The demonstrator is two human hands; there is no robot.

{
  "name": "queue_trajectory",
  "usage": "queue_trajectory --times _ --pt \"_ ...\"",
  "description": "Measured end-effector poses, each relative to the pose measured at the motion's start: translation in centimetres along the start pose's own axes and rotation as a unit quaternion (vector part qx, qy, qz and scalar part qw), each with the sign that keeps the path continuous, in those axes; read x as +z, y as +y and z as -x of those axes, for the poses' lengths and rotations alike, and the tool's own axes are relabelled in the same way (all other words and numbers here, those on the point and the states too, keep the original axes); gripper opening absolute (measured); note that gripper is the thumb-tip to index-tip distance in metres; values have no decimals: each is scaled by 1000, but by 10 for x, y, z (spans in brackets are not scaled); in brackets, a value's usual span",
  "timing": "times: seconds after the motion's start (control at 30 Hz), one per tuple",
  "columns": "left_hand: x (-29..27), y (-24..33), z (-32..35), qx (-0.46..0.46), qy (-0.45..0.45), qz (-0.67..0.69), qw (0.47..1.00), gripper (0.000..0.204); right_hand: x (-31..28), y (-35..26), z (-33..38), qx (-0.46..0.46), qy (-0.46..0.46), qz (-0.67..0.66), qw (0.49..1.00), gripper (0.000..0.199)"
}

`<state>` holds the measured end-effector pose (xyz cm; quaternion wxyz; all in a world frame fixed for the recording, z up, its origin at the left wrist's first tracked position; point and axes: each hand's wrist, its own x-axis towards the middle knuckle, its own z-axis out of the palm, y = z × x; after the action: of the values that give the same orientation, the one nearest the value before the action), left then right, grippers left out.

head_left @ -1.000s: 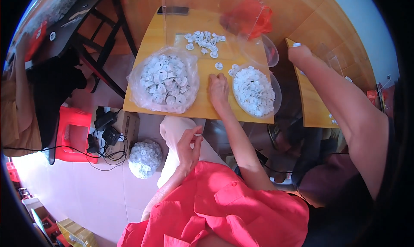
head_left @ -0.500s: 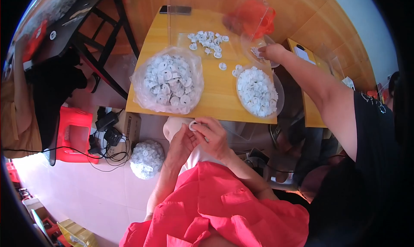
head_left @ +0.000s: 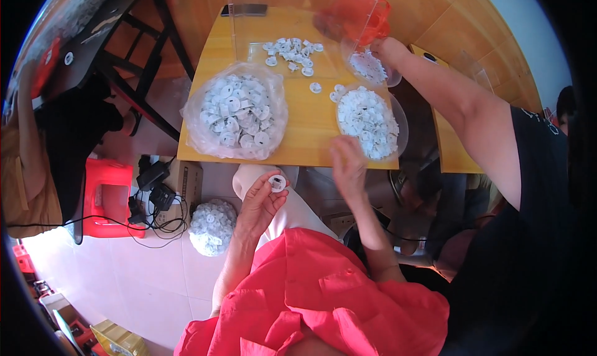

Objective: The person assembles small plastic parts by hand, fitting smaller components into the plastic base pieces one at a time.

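- Left hand [head_left: 258,207]: raised over the knee, thumb and fingers pinching one white disc [head_left: 277,183]; a small dark detail shows in its middle.
- Right hand [head_left: 349,166]: apart from the left, farther forward and to its right, at the table's [head_left: 305,129] near edge. Blurred; cannot tell whether the fingers hold anything.
- Just beyond the right fingers: clear tub [head_left: 403,129] heaped with small white pieces. Contact with it not certain.
- Ahead of the left hand: plastic bag [head_left: 195,116] full of similar discs.
- Beyond both hands: loose pile [head_left: 292,50]; nearer the right hand, a lone piece [head_left: 316,88].
- Past the first tub: co-worker's hand [head_left: 384,50] at a second tub [head_left: 394,77].
- Step in hand, as I judge it: left keeps the disc steady and face up while right works near the tub.
- Next move seems to call for a fine fingertip pinch of one piece, left grip kept level.
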<state>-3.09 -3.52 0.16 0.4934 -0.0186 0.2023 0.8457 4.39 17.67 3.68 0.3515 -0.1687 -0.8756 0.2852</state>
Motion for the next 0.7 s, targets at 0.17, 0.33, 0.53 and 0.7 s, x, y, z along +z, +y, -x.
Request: queue_trajectory --times 0.17,0.33,0.53,0.7 --pt "5 -3 1 -4 7 1 1000 33 -19 64 -33 42 -5 117 992 25" --pt "4 -10 2 -5 1 4 1000 32 -14 99 -39 55 -80 165 981 33" --pt "2 -10 2 -21 10 -16 1000 35 -21 88 -46 92 -47 138 985 25" --pt "9 -9 0 -15 6 -14 1000 39 -22 95 -45 86 -78 186 976 25"
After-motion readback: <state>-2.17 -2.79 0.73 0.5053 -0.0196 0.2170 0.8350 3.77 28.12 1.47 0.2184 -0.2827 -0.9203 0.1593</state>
